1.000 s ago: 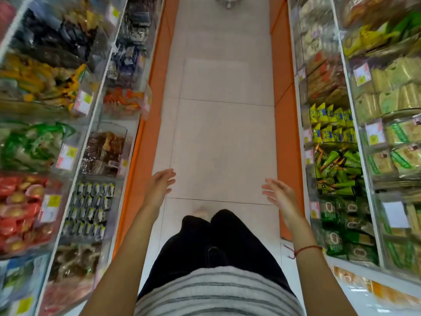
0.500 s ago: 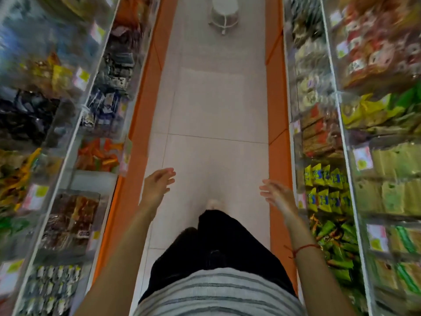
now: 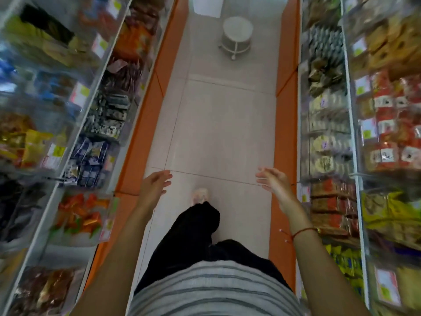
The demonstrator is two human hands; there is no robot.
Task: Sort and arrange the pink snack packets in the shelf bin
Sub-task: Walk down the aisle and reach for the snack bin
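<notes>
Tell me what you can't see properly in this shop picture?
- Head view: packets on the left shelves are smeared by blur, so no pink ones can be picked out.
- Price tags: print too small and blurred.
- Stool: legs partly hidden under its seat.
- Left hand and right hand: palms face away.

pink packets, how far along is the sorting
Nothing looks done: no pink packets can be made out in the blurred bins. In hand: nothing, left hand and right hand are open and empty over the aisle floor. Finding the bin and all sorting remain.
</notes>
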